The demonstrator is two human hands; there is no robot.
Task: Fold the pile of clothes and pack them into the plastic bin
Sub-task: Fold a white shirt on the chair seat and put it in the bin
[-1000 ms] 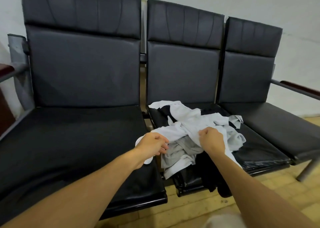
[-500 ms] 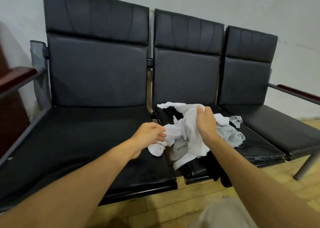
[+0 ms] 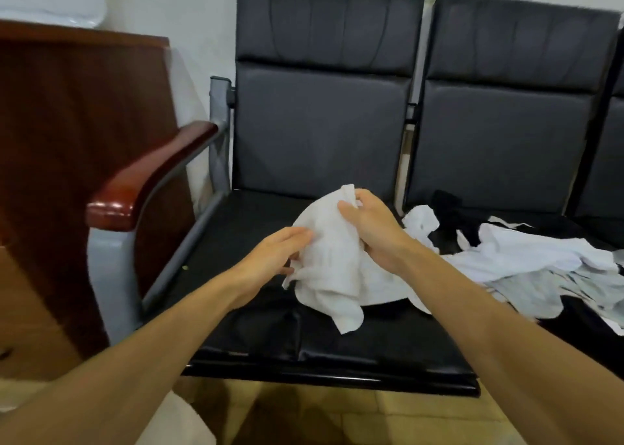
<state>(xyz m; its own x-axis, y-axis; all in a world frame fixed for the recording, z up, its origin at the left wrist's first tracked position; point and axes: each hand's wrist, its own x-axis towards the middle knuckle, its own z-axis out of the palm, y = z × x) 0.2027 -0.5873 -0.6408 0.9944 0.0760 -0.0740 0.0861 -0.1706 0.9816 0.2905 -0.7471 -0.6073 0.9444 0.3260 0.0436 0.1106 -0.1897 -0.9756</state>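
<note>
A crumpled white garment hangs above the left black seat, held between both hands. My right hand grips its upper edge with curled fingers and thumb. My left hand holds its left side, fingers against the cloth. The pile of clothes, white and light grey with a black piece at the back, lies spread on the middle seat to the right. No plastic bin is in view.
A row of black padded chairs stands against a white wall. A red-brown wooden armrest on a grey frame juts out at the left, beside a dark wooden cabinet. A tiled floor lies below the seat edge.
Both hands have lifted the white garment off the pile and carried it left over the left seat. The view has swung left, bringing the cabinet and armrest in.
</note>
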